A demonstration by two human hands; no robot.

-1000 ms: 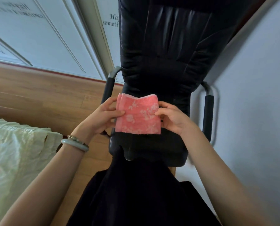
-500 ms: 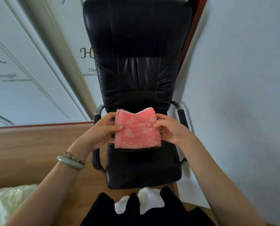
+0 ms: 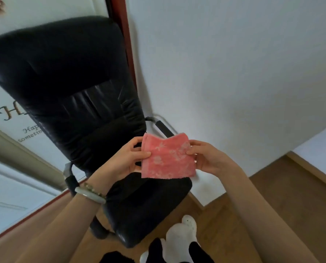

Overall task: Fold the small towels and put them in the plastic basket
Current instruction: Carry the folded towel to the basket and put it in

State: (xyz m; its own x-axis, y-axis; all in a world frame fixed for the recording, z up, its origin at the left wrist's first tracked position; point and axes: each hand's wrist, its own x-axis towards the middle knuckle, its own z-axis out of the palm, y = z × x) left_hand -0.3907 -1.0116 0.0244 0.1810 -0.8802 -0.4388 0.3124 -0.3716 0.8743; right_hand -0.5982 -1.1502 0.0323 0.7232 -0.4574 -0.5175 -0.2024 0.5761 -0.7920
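Folded pink towel (image 3: pixel 167 158) is up in the air at 6 o'clock of ctr, in front of black chair (image 3: pixel 73 92). L hand (image 3: pixel 124 160) pinches its 9 o'clock edge w/ thumb on top; R hand (image 3: pixel 207 158) pinches the 3 o'clock edge.

Head-worn wide-angle view, rolled askew.
Faces forward and down, close over left hand (image 3: pixel 123 161) and right hand (image 3: pixel 210 158), toward a black leather office chair (image 3: pixel 78 103).
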